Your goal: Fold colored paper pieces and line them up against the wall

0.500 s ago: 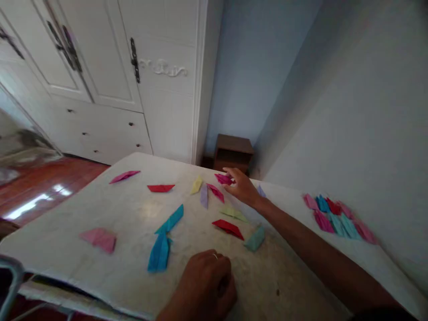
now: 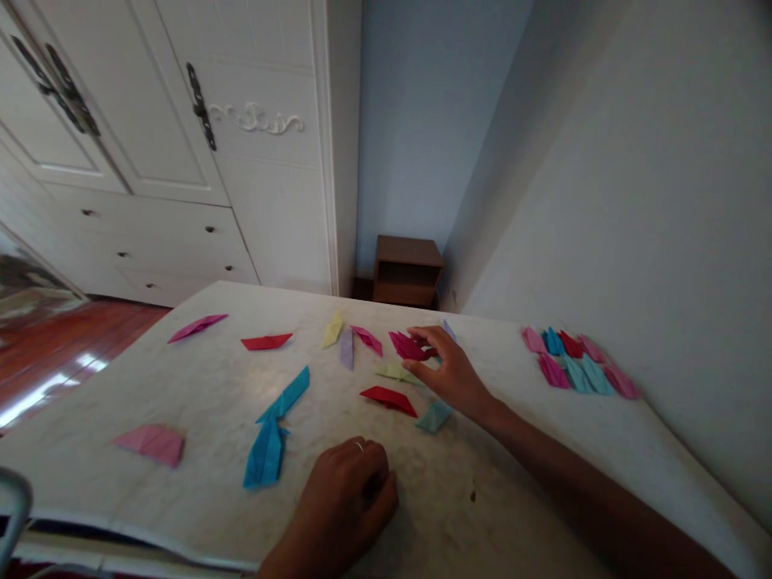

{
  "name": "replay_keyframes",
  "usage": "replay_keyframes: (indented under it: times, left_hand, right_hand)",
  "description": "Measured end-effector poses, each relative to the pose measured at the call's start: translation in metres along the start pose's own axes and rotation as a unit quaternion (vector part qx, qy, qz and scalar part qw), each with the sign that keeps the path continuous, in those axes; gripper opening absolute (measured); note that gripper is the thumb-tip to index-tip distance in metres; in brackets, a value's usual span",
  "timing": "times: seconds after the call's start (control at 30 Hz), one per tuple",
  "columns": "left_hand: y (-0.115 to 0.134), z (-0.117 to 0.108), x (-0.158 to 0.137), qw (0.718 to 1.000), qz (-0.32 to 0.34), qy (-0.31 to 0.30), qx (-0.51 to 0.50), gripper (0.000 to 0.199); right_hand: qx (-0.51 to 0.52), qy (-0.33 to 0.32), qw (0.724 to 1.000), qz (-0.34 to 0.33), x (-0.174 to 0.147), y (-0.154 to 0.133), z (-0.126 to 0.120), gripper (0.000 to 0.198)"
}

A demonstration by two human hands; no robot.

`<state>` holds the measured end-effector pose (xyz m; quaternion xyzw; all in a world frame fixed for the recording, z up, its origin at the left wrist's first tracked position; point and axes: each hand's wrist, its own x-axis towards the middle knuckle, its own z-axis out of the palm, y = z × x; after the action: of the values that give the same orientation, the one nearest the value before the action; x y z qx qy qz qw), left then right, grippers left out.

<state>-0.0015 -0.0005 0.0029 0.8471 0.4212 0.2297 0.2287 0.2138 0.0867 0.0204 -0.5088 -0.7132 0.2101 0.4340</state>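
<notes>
My right hand [image 2: 449,370] pinches a magenta folded paper piece [image 2: 406,346] between thumb and fingers, over the far side of the table. Below it lie a pale green folded piece [image 2: 395,372], a red one [image 2: 389,399] and a teal one [image 2: 433,416]. To its left are a pink piece [image 2: 367,340], a lilac one [image 2: 346,349] and a yellow one [image 2: 332,330]. My left hand [image 2: 346,498] rests on the table near me, curled into a loose fist, with a ring on one finger. Nothing shows in it.
Two blue folded pieces [image 2: 264,454] touch left of my left hand. A light pink piece [image 2: 152,445], a red one [image 2: 266,342] and a magenta one [image 2: 198,328] lie farther left. Several folded pieces [image 2: 582,374] form rows by the right wall. A white wardrobe [image 2: 271,209] stands behind the table.
My right hand has drawn back from the table's far edge toward me, with the magenta piece in it. My left hand stays on the table. The view has swung slightly right.
</notes>
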Motion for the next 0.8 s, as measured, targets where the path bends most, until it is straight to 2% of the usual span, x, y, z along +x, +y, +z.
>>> replay_keyframes:
  times: [0.23,0.4,0.47,0.57,0.6,0.67,0.73,0.8]
  left_hand:
    - [-0.001,-0.004,-0.002,0.998,-0.007,0.027,-0.052,0.026]
    - [0.006,-0.007,0.000,0.984,-0.079,0.064,-0.145,0.035]
    - [0.014,-0.005,0.004,0.968,-0.122,0.100,-0.193,0.036]
    - [0.030,0.001,0.012,0.930,-0.168,0.142,-0.295,0.028]
    - [0.036,0.003,0.015,0.916,-0.173,0.144,-0.333,0.026]
    - [0.047,0.008,0.021,0.894,-0.170,0.138,-0.391,0.034]
    - [0.057,0.012,0.026,0.885,-0.164,0.127,-0.418,0.042]
    - [0.063,0.016,0.031,0.883,-0.160,0.117,-0.426,0.042]
  right_hand:
    - [0.060,-0.006,0.996,0.058,-0.038,-0.030,-0.021,0.031]
    - [0.111,0.021,0.990,0.082,-0.059,-0.046,-0.032,0.032]
    - [0.155,0.029,0.981,0.114,-0.066,-0.050,-0.033,0.035]
    - [0.235,0.045,0.957,0.162,-0.073,-0.053,-0.033,0.042]
    - [0.257,0.051,0.950,0.172,-0.074,-0.054,-0.032,0.044]
    - [0.289,0.059,0.938,0.181,-0.077,-0.056,-0.030,0.047]
    - [0.313,0.058,0.929,0.187,-0.079,-0.056,-0.028,0.049]
    - [0.330,0.060,0.921,0.196,-0.081,-0.057,-0.028,0.050]
